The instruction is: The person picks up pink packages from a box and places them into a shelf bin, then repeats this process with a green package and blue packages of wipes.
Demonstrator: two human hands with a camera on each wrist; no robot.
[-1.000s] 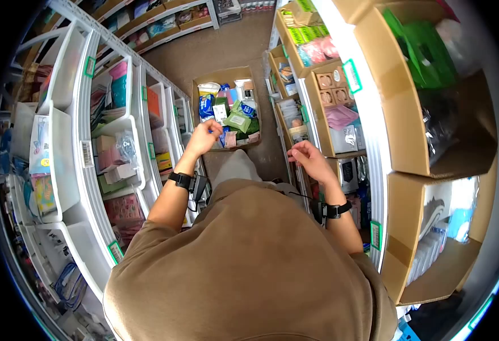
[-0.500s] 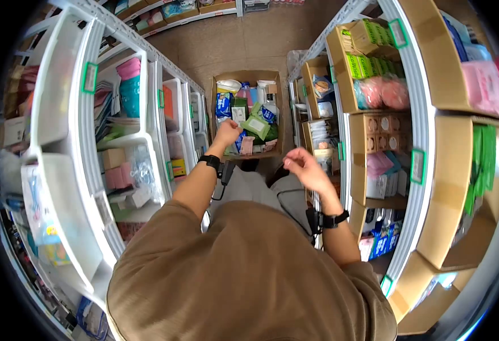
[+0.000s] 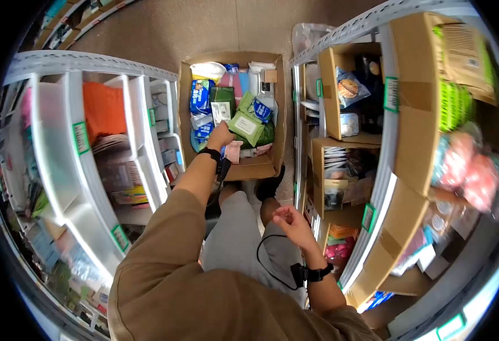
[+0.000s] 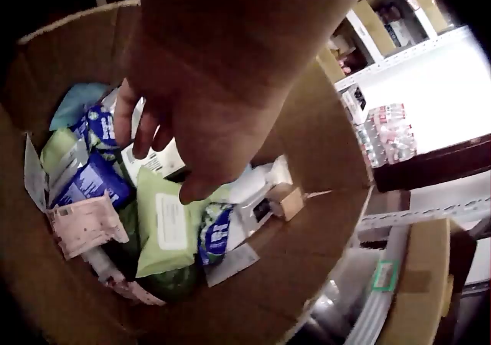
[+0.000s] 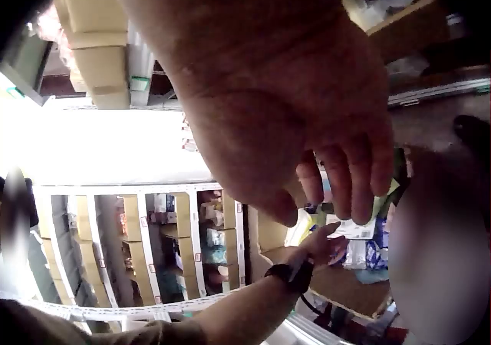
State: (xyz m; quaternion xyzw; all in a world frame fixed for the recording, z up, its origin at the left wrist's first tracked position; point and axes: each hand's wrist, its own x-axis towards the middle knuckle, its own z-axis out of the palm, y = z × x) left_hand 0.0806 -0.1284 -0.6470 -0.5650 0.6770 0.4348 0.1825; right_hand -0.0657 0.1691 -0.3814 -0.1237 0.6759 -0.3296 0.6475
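A cardboard box (image 3: 266, 169) full of packets stands on the floor between the shelves. My left hand (image 3: 221, 136) is over its near left part, beside a white-labelled pack (image 3: 221, 112) and a green wipes packet (image 3: 246, 126). In the left wrist view the left hand (image 4: 203, 118) hangs above these packets, fingers loosely bent, holding nothing visible. My right hand (image 3: 296, 227) is above the right leg, outside the box, with relaxed, slightly bent fingers and nothing in them; the right wrist view shows the same hand (image 5: 307, 130).
White bins (image 3: 62, 148) line the left shelf. Open cardboard bins (image 3: 411, 113) with bagged goods line the right shelf close to the box. A clear plastic container (image 3: 309, 37) stands beyond the right shelf's end. A black cable (image 3: 261, 256) hangs across the right leg.
The box appears nearer and larger in the head view. My left hand has moved in over its contents, while my right hand has moved lower in view, still empty.
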